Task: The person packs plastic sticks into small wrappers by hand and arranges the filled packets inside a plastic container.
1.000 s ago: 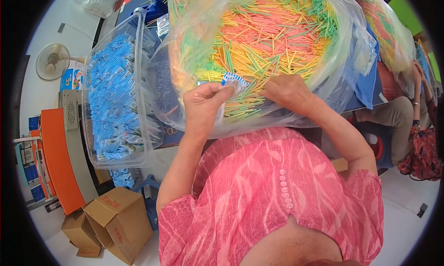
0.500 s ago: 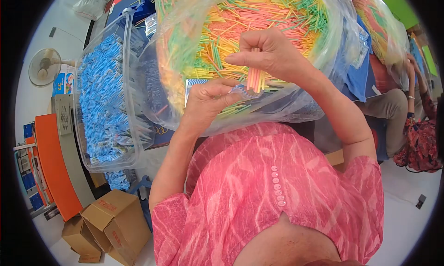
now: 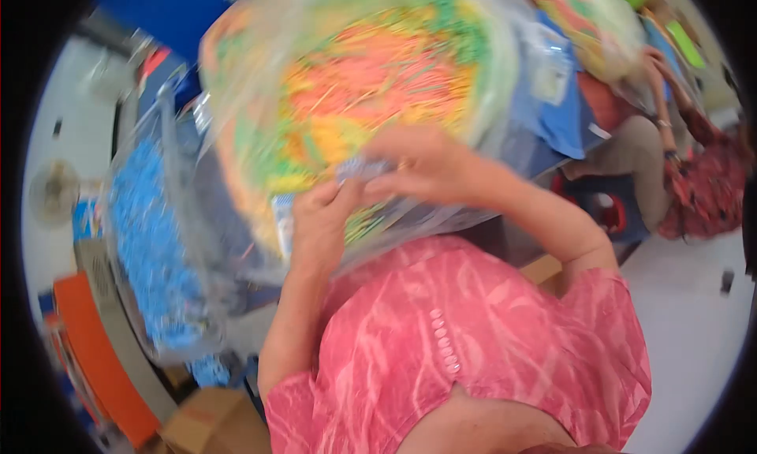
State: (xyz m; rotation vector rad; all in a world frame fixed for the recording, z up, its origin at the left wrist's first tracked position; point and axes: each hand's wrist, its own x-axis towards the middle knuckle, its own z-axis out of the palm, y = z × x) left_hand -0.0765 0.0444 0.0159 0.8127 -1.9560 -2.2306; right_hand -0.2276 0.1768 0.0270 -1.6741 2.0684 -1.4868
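Note:
Both my hands meet over the near edge of a big clear plastic bag (image 3: 505,67) full of short pink, yellow and green sticks (image 3: 378,79). My left hand (image 3: 322,217) is closed on a small blue-and-white packet (image 3: 363,168). Bent over the same packet from the right, my right hand (image 3: 422,166) is smeared by motion, and whether it holds any sticks is hidden. Another blue-and-white packet (image 3: 282,221) shows just left of my left hand.
A clear bin (image 3: 118,276) of blue packets (image 3: 154,241) stands at the left. Cardboard boxes (image 3: 217,422) are on the floor at lower left. At the right a person (image 3: 702,178) sits by another bag of sticks (image 3: 595,32).
My right hand has lifted a bunch of pink and yellow sticks from the bag and come to the packet at my left hand. The view has shifted and blurred.

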